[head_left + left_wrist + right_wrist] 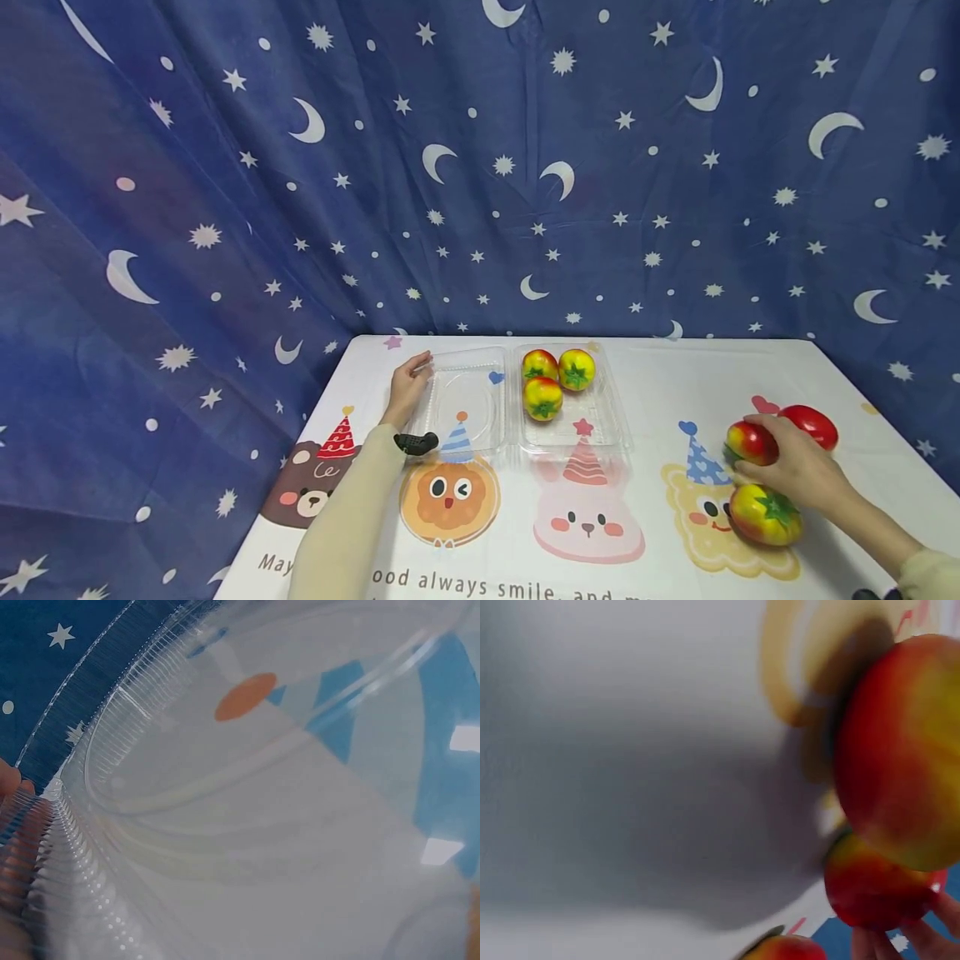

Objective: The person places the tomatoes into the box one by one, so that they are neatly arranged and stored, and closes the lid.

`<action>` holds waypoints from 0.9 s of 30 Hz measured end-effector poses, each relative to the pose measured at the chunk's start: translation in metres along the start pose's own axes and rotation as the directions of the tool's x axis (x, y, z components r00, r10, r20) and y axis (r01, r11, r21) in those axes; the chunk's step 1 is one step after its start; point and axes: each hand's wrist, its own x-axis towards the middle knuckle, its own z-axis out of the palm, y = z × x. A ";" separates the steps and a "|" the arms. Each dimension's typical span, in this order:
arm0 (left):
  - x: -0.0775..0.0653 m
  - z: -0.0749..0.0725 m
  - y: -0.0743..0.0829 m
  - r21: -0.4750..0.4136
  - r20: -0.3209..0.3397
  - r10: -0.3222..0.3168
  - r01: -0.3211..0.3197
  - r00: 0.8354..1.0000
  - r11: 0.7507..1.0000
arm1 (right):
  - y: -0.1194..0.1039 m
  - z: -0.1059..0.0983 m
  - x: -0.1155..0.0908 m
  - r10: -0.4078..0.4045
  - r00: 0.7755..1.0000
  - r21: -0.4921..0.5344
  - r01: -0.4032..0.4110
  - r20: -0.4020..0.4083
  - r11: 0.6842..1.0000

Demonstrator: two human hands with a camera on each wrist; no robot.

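My right hand [798,467] grips a red-and-yellow fruit [752,442] with a green leafy top, its fingers curled over the far side; the right wrist view shows fingertips against the same fruit [881,881]. Just below that hand lies a larger yellow-red fruit [765,515], and a red fruit [810,427] sits behind it. At the left edge of an unfolded clear plastic box [512,433], my left hand [408,390] touches the ribbed side wall with its fingers extended. Through this wall [90,885] its fingers show in the left wrist view.
Three similar fruits [543,398] sit in the right half of the box. The white tablecloth [667,392] carries printed cartoon animals and lettering. A blue curtain [480,167] with moons and stars hangs behind and to the left of the table.
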 end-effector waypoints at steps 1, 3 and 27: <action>0.000 0.000 0.000 -0.002 0.000 0.000 0.000 1.000 1.000 | 0.001 0.002 0.000 -0.010 1.000 -0.006 0.010 -0.016 1.000; 0.000 0.000 0.000 -0.006 -0.002 -0.001 0.001 1.000 1.000 | 0.004 0.004 0.000 -0.026 0.999 -0.018 0.025 -0.042 1.000; 0.001 0.000 -0.002 -0.001 -0.008 -0.005 0.005 1.000 1.000 | -0.047 0.002 0.026 -0.075 0.991 0.151 0.091 -0.108 0.984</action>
